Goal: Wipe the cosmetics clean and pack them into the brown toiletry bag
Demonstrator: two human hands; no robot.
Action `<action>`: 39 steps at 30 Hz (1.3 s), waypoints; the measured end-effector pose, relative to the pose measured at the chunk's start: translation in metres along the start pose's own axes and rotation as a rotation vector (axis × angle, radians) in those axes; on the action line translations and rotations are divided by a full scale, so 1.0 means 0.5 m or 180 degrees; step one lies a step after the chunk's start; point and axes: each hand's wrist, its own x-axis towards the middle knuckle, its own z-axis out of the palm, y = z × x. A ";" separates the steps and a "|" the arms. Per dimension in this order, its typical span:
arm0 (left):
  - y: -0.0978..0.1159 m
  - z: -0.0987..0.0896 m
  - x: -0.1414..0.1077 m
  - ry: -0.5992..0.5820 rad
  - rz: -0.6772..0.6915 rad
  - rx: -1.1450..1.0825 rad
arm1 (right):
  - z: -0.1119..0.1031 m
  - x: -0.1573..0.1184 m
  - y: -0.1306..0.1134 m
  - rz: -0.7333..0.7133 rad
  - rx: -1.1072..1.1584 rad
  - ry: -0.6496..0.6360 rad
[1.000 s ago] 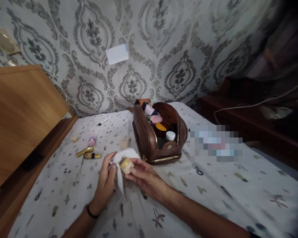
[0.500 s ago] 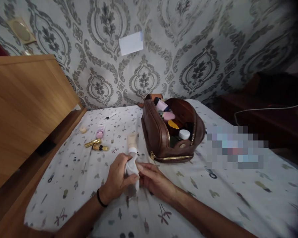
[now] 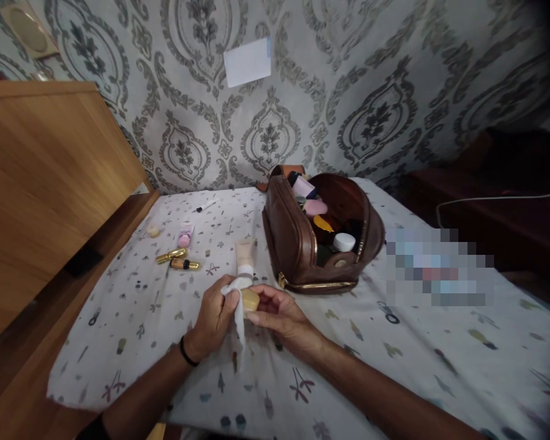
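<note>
Pinched in my left hand (image 3: pixel 217 315) is a white wipe (image 3: pixel 238 305), its loose end hanging down. My right hand (image 3: pixel 282 315) grips a small yellowish, rounded item (image 3: pixel 250 300), which looks like a jar or lid; its exact kind is unclear. The wipe touches the left side of this item. Just beyond my hands lies a beige tube (image 3: pixel 245 252) with a white cap toward me. To the right stands an unzipped brown toiletry bag (image 3: pixel 286 235), with a white-lidded jar (image 3: pixel 344 242) and a pink item (image 3: pixel 315 208) among its contents.
Two gold-capped tubes (image 3: pixel 184 264), a pink-and-white tube (image 3: pixel 186 234), a small cream-coloured pot (image 3: pixel 153 230) and a thin stick with a dark end (image 3: pixel 205 206) lie on the left of the patterned cloth (image 3: pixel 165 366). A wooden cabinet (image 3: pixel 59 183) borders the left; a patterned wall stands behind.
The wipe has opened away from the yellowish item, which now shows between my hands. My right fingers have shifted round its right side. The view has tilted slightly.
</note>
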 end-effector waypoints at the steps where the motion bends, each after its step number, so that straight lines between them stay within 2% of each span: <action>1: -0.001 0.000 0.000 -0.0052 0.0046 0.0005 | -0.001 0.000 0.000 -0.0075 -0.0031 0.0048; 4: -0.005 0.000 0.000 -0.0245 0.0180 0.0132 | -0.001 0.001 -0.001 -0.0237 -0.0061 0.0187; 7: -0.012 0.001 0.002 -0.0336 0.0106 0.0263 | 0.001 0.002 -0.002 -0.0301 0.0010 0.0364; 12: -0.026 -0.001 0.001 -0.0328 -0.0023 0.0557 | 0.002 0.001 -0.011 0.0036 0.0302 0.0304; 15: -0.032 -0.006 0.000 -0.0290 0.0250 0.0817 | 0.001 -0.001 -0.018 0.0130 0.0426 0.0266; 21: -0.044 -0.018 0.003 -0.0351 0.0773 0.1359 | -0.001 0.000 -0.023 -0.0041 0.0532 0.0244; 25: -0.045 -0.015 0.005 -0.0641 0.0881 0.1807 | -0.002 -0.001 -0.027 -0.0194 0.0380 0.0435; 29: -0.038 -0.016 0.005 -0.0861 0.0806 0.2111 | -0.005 -0.003 -0.026 -0.0338 -0.0007 0.0422; 34: -0.023 -0.042 0.008 -0.0864 0.0917 0.1834 | -0.011 -0.002 -0.012 -0.0511 -0.0415 0.0310; 39: -0.014 -0.053 0.007 -0.0444 0.1002 0.1285 | -0.007 -0.004 -0.002 -0.0780 -0.0976 0.0333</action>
